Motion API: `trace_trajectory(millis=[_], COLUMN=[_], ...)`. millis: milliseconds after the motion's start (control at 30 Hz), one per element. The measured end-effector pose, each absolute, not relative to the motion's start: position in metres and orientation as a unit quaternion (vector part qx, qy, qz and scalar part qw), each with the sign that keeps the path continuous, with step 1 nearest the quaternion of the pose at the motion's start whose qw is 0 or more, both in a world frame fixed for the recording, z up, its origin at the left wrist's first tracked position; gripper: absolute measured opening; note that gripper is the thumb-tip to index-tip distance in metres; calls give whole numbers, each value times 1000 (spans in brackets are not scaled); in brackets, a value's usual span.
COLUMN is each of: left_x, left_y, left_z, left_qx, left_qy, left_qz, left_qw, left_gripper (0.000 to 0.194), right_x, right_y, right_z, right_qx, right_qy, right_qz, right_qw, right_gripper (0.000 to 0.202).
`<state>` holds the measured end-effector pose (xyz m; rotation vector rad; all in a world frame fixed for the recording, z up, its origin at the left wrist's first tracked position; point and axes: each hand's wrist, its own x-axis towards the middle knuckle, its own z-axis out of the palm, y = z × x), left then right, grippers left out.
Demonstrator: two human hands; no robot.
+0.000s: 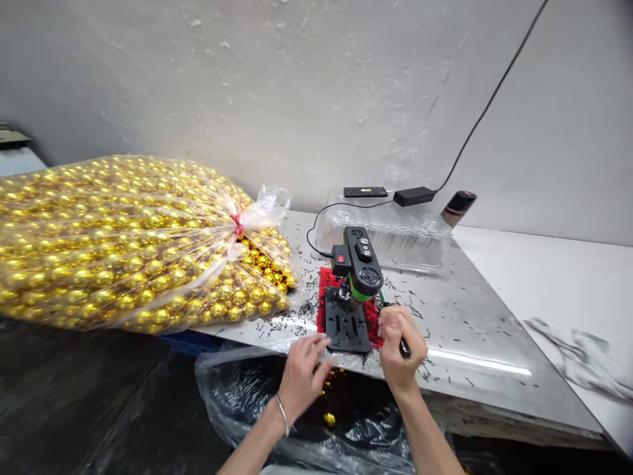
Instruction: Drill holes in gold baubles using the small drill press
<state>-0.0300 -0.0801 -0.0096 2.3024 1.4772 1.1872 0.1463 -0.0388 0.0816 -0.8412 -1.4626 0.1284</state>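
In the head view a small machine point(357, 277) stands near the front edge of a shiny metal worktop point(459, 330). It has a black and green body with a red switch on its left side, and it rises from a black slotted base plate point(347, 328) that lies on a red mat point(327, 284).

The right hand point(399, 343) is closed in a fist round a dark lever point(404, 347) just right of the base plate, and the green stem of the lever runs up to the machine. The left hand point(301, 373) hangs at the near edge of the worktop with its fingers loosely curled; its fingertips reach the left corner of the base plate, and whether it holds anything cannot be told.

Below the hands a dark plastic bag point(257, 402) holds a few gold balls point(329, 418). A large clear sack of gold balls point(123, 244) lies to the left, and black shavings litter the worktop.
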Motion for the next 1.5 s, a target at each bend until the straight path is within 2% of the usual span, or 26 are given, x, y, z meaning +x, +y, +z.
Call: trace_trajectory(millis=[67, 133, 233, 300, 500, 600, 667, 767, 867, 933, 1000, 1267, 1500], left_x=[-45, -59, -71, -72, -73, -88, -96, -89, -57, -31, -11, 7, 15], left_y=[-45, -6, 45, 68, 81, 64, 45, 13, -10, -14, -12, 1, 3], left_z=[7, 25, 43, 46, 43, 49, 54, 51, 33, 18, 5, -6, -12], left_qx=[736, 713, 716, 721, 728, 704, 653, 556, 474, 466, 504, 744, 770], left_qy=[554, 623, 677, 680, 672, 664, 647, 567, 479, 476, 497, 502, 510], left_qz=[388, 320, 169, 128, 131, 242, 365, 483, 498, 479, 456, 373, 349], left_qw=[13, -32, -14, 12, 36, 66, 145, 370, 545, 572, 539, 236, 159], left_gripper=[25, 28, 30, 27, 23, 31, 39, 52, 55, 52, 47, 32, 30], right_x=[146, 145, 145, 145, 145, 146, 145, 145, 144, 144, 145, 147, 148], right_y=[-38, -38, -38, -38, -39, -39, -39, -39, -39, -40, -41, -41, -41], right_z=[81, 81, 80, 79, 78, 78, 77, 75, 75, 77, 79, 81, 77], right_qx=[-371, -376, -382, -380, -383, -379, -380, -383, -377, -382, -390, -381, -370], right_qy=[-644, -643, -642, -645, -650, -655, -655, -651, -650, -654, -660, -675, -684], right_qz=[53, 49, 46, 43, 36, 31, 33, 41, 37, 32, 31, 14, 10], right_qw=[667, 666, 664, 662, 655, 653, 653, 654, 659, 652, 642, 631, 628], right_gripper=[28, 29, 30, 30, 28, 26, 26, 25, 26, 27, 28, 26, 22])
